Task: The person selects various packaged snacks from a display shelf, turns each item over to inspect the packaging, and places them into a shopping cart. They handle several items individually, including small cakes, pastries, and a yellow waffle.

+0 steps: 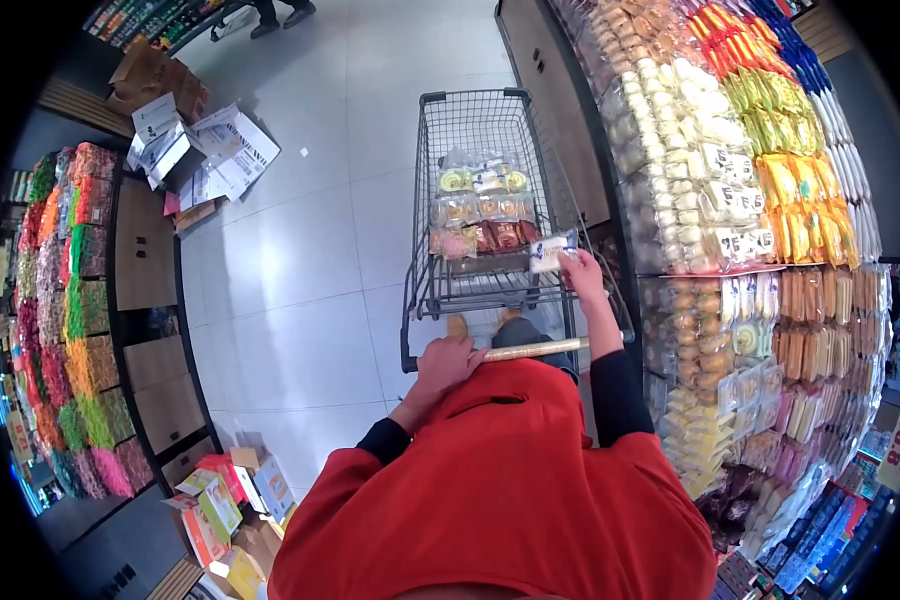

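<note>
A dark wire shopping cart [475,110] stands in front of me. My left hand [446,365] is closed round the left end of its pale handle bar [535,350]. Between thumb and fingers, my right hand [582,274] holds a white and blue packet [553,252] over the cart's near right corner. Inside the basket lie rows of clear packages [483,208], with green and white ones [485,180] behind them and dark red packets [498,237] in front.
Shelves of packaged snacks [695,190] rise close on the right. Another display of colourful packets [80,320] is at the left. Opened cardboard boxes [232,150] lie at the upper left, more boxes [232,500] at the lower left. A person's feet [282,22] show at the top.
</note>
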The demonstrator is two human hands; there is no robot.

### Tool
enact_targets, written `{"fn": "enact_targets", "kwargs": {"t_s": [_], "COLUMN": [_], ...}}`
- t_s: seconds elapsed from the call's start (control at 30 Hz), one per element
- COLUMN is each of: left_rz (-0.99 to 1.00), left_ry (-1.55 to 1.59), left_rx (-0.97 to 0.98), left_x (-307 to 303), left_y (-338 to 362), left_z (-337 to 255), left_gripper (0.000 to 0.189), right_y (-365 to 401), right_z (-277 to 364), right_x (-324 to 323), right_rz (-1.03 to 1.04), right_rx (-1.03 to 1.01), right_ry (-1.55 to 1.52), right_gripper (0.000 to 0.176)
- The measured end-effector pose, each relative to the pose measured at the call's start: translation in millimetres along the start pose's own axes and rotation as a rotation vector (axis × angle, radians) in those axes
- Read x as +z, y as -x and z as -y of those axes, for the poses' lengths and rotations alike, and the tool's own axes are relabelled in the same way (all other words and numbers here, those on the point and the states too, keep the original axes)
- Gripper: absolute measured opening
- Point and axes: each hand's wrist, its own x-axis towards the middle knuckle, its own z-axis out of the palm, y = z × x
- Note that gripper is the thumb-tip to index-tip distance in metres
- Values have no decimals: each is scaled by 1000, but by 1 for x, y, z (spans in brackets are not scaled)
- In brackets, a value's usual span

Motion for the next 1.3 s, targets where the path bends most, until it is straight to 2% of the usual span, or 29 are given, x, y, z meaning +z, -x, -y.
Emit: {"fn": "enact_targets", "kwargs": {"t_s": [0.07, 0.2, 0.3, 0.4, 0.47, 0.5, 0.53, 0.57, 0.6, 0.7, 0.73, 0.8, 0.83, 0.87, 0.93, 0.97, 1.0, 1.03, 1.07, 1.1, 1.13, 1.17, 1.2, 1.27, 1.3], "left_rz": [-220, -235, -69, -133, -141, -112, -83, -99, -86, -81, -70, -95, -95, -104, -108, -123, -137, -149, -180, -189, -199, -172, -182, -114, -27], "left_ry": [-58, -24, -64, 12, -26, -50, -71, -66, -66, -58, -56, -41, -37, -50, -43, -90, -133, -128, -86, -99, -116, -139, -132, -29, 10], "left_rx": [77, 89, -49, -39, -35, -40, -51, -49, -56, -59, -63, -44, -31, -33, 16, -6, -16, 4, 14, 13, 6, 12, 62, -12, -81], "left_x": [11, 1, -5, -9, 0, -1, -4, -5, -6, -7, -9, -14, -15, -15, -13, -10, -6, -3, 2, 3, 4, 3, 3, -7, -13], "left_y": [1, 0, 1, 3, 5, 4, 5, 4, 4, 3, 0, -2, -3, -4, -3, -1, 1, 0, 1, 1, 2, 2, -1, -1, -1], "left_z": [2, -5, -8, -12, -8, -8, -10, -11, -11, -11, -12, -15, -15, -15, -15, -13, -11, -9, -6, -5, -5, -4, -7, -7, -9], "left_gripper": [36, 33, 31, 24, 25, 24, 23, 21, 21, 19, 19, 19, 19, 21, 23, 23, 23, 22, 23, 24, 24, 27, 27, 31, 30], "right_y": [-29, -111, -167, -237, -235, -279, -303, -322, -322, -342, -334, -323, -316, -308, -292, -300, -285, -309, -248, -220, -185, -155, -129, -58, -27], "right_z": [2, -26, -43, -106, -87, -157, -185, -212, -195, -208, -196, -170, -158, -147, -125, -143, -133, -176, -85, -55, -25, 3, 23, 93, 114], "right_x": [13, 46, 76, 106, 130, 139, 147, 154, 164, 181, 180, 172, 164, 158, 145, 139, 134, 134, 108, 90, 70, 46, 27, -27, -55], "right_rz": [3, 2, 22, 51, -156, -47, 12, 0, -13, -11, -10, -164, -129, -151, -28, 177, 70, 360, 392, 449, 425, 377, 315, 149, -94], "right_rx": [89, 162, 232, 261, 193, -34, -282, -91, 98, 120, 132, 22, 3, 2, -27, -200, -249, -323, -96, -167, -97, -263, -285, -340, -475], "right_ry": [-74, -124, -92, -207, -22, 209, 421, 360, 297, 155, 156, 556, 640, 646, 735, 839, 642, 758, 517, 488, 278, 270, 165, 9, 138], "right_gripper": [19, 14, 20, 17, 24, 31, 39, 39, 39, 41, 41, 39, 50, 50, 42, 35, 29, 26, 18, 19, 24, 26, 23, 19, 17]}}
